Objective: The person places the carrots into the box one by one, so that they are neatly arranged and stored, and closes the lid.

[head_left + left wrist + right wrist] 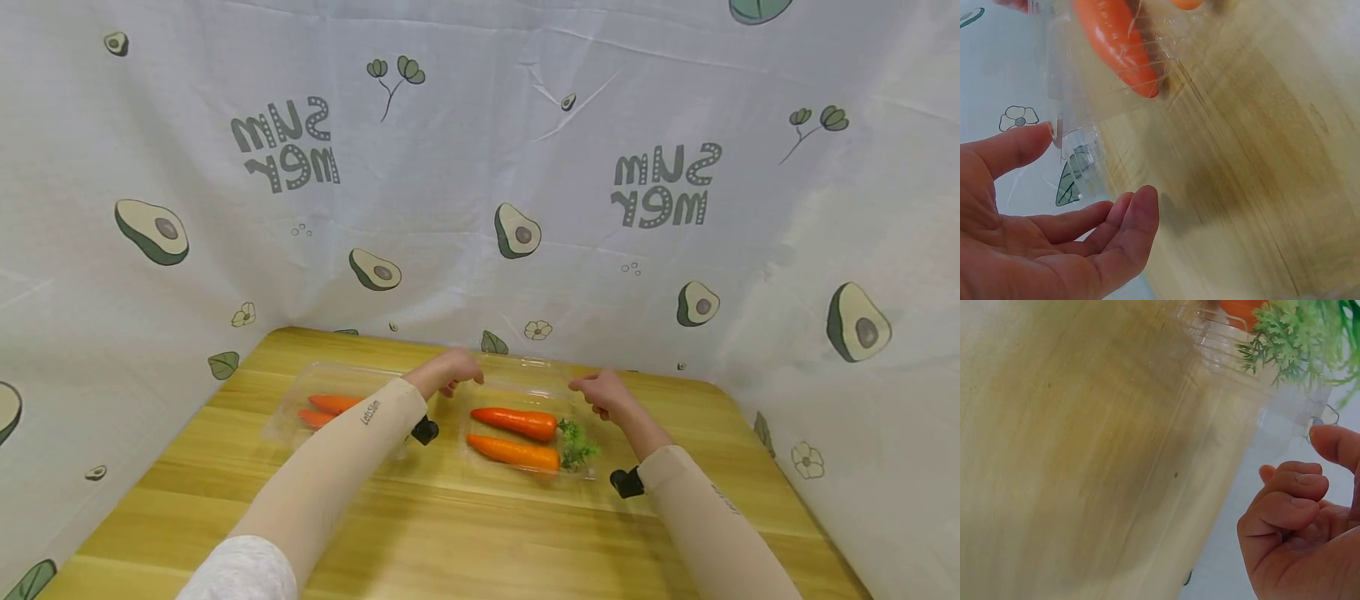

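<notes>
A clear plastic box (468, 467) stands on the table with its hinged lid (517, 367) raised at the back. Inside lie a red-orange carrot (513, 422) and a lighter orange carrot (513, 452), both with green leafy tops (1288, 340). At the lid's left edge is my left hand (453, 369); its thumb touches the plastic, while the other fingers are bent loosely away from it. My right hand (607, 392) is at the lid's right edge, thumb stretched toward it and the other fingers curled in. Whether the right thumb touches the lid I cannot tell.
Left of this box, another clear plastic box (296, 387) holds orange carrots (330, 404), partly covered by my left forearm. A white cloth printed with avocados (517, 231) hangs behind and beside the wooden table (480, 542).
</notes>
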`<control>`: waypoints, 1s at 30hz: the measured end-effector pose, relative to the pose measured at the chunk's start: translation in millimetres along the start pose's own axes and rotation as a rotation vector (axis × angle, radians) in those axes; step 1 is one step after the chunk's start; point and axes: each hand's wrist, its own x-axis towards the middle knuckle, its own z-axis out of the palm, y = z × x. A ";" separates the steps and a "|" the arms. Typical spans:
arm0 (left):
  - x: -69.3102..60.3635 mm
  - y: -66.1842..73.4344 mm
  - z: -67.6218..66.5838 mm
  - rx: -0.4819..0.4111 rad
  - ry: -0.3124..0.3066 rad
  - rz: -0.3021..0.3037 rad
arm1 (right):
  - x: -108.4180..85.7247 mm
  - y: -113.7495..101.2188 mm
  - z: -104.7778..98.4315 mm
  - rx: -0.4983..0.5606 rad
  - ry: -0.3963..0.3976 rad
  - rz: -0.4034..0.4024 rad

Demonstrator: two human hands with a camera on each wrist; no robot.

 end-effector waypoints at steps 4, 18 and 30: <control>-0.2 -2.8 -0.2 -0.032 -0.034 -0.002 | 3.5 4.1 2.1 0.007 -0.010 0.020; 3.0 -2.6 -1.3 -0.095 -0.070 0.031 | 7.3 1.8 5.7 0.011 -0.069 0.010; 8.7 -0.7 2.3 -0.026 0.008 0.033 | 8.9 3.0 2.9 0.027 -0.042 0.000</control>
